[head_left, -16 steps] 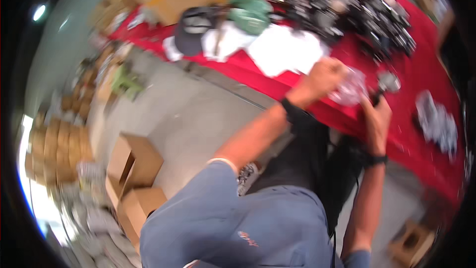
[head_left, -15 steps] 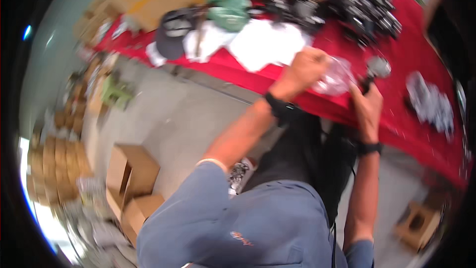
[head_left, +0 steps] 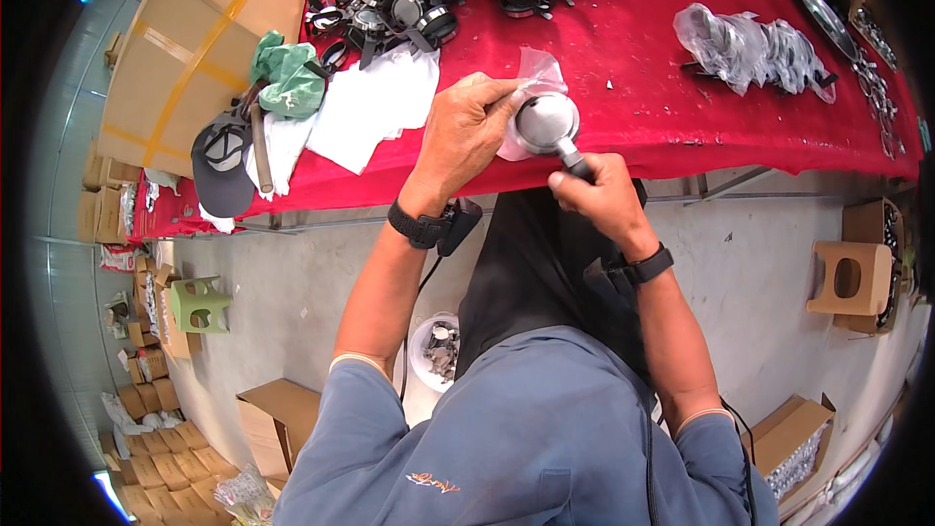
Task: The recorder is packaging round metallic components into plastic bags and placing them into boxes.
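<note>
My left hand (head_left: 466, 131) pinches a thin clear plastic bag (head_left: 542, 70) above the near edge of the red-covered table. My right hand (head_left: 609, 193) is closed round the black handle of a portafilter-like metal tool (head_left: 547, 123). Its round, shiny silver head lies against the bag, close to my left fingertips. Part of the bag is hidden behind that head; I cannot tell whether the head is inside the bag's mouth. A pile of similar round metal tools with black handles (head_left: 404, 8) lies at the far left of the table.
White sheets (head_left: 375, 102), a green plastic bag (head_left: 288, 76), a dark cap (head_left: 223, 168) and a wooden-handled tool (head_left: 260, 146) lie at left beside a large carton (head_left: 185, 49). Bagged pieces (head_left: 750, 47) lie at right. A white bucket (head_left: 425, 356) stands on the floor below.
My view has swung to the right. The metal head has come from apart from the plastic bag to against it, and my two hands are still close together.
</note>
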Demonstrator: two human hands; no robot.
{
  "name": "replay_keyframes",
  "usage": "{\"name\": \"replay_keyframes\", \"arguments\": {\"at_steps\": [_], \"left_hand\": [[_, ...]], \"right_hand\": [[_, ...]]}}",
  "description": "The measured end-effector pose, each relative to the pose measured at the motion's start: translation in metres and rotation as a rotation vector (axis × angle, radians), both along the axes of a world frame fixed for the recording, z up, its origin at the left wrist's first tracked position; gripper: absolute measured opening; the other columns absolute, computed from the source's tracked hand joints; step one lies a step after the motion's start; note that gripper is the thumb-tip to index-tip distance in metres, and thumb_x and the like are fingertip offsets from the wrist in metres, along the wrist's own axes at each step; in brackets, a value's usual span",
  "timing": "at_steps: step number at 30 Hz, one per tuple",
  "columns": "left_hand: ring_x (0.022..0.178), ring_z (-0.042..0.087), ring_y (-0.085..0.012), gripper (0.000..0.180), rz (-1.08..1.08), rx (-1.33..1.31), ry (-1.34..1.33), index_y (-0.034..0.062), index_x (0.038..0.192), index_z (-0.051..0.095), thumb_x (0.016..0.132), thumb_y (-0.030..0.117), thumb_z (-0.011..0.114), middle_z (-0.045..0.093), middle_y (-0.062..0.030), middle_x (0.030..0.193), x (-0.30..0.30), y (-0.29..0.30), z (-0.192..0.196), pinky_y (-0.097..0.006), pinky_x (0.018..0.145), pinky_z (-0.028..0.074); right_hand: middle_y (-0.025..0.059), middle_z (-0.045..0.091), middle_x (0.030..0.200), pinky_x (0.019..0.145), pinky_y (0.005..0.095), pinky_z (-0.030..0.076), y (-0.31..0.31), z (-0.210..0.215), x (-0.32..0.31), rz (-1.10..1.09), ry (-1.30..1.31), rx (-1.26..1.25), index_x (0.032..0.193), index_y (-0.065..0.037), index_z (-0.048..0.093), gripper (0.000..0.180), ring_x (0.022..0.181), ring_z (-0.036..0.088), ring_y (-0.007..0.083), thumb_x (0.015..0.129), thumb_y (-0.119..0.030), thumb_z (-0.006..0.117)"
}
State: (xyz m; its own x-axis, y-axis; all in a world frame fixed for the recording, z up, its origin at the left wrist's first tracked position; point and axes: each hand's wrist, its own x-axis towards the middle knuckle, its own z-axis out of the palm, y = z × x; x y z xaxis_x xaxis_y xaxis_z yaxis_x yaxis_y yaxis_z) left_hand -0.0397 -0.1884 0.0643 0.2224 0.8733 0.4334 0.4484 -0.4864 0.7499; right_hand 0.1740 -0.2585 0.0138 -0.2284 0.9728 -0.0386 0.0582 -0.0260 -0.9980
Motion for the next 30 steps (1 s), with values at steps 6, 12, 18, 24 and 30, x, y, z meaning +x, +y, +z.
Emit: {"name": "replay_keyframes", "arguments": {"at_steps": [6, 12, 18, 24, 30], "left_hand": [[0.076, 0.063, -0.0193, 0.017, -0.119, 0.039, 0.247, 0.0011, 0.114, 0.08, 0.099, 0.008, 0.075, 0.065, -0.0089, 0.082, 0.001, 0.003, 0.005, -0.034, 0.07, 0.049], [0.079, 0.065, -0.0217, 0.022, -0.196, -0.005, 0.257, 0.0039, 0.121, 0.079, 0.102, 0.009, 0.071, 0.066, -0.0106, 0.085, 0.002, 0.011, 0.006, -0.035, 0.073, 0.052], [0.082, 0.07, -0.0198, 0.022, -0.443, -0.122, 0.223, 0.0048, 0.122, 0.079, 0.105, 0.013, 0.07, 0.073, -0.011, 0.089, 0.016, 0.005, 0.025, -0.037, 0.074, 0.055], [0.089, 0.067, -0.0113, 0.018, -0.357, -0.523, -0.491, 0.0009, 0.107, 0.074, 0.103, 0.018, 0.076, 0.072, -0.0026, 0.095, 0.027, -0.013, -0.02, -0.031, 0.08, 0.057], [0.079, 0.06, -0.0062, 0.029, -0.29, -0.508, -0.472, 0.0042, 0.102, 0.066, 0.087, 0.008, 0.091, 0.064, 0.0032, 0.087, 0.055, 0.014, -0.037, -0.022, 0.073, 0.053]], "right_hand": [[0.0296, 0.059, 0.068, 0.058, 0.047, 0.048, 0.003, 0.001, -0.004, -0.09, -0.494, 0.277, 0.072, 0.005, 0.065, 0.03, 0.06, 0.061, 0.0464, 0.081, -0.023, 0.073], [0.0309, 0.065, 0.073, 0.064, 0.0501, 0.054, 0.01, 0.003, -0.006, -0.104, -0.141, -0.003, 0.078, 0.007, 0.069, 0.032, 0.067, 0.068, 0.0473, 0.084, -0.024, 0.073], [0.0324, 0.067, 0.078, 0.067, 0.0522, 0.055, 0.024, 0.015, -0.03, -0.255, -0.389, 0.176, 0.084, 0.006, 0.072, 0.03, 0.076, 0.071, 0.049, 0.087, -0.024, 0.071], [0.0285, 0.071, 0.081, 0.071, 0.0512, 0.056, 0.027, 0.003, -0.019, -0.383, -0.253, 0.242, 0.092, 0.003, 0.073, 0.021, 0.082, 0.073, 0.0481, 0.088, -0.018, 0.069], [0.0282, 0.071, 0.102, 0.086, 0.0529, 0.056, 0.039, 0.006, -0.005, -0.287, -0.18, 0.371, 0.112, 0.002, 0.066, 0.036, 0.101, 0.07, 0.0505, 0.077, 0.0, 0.059]]}}
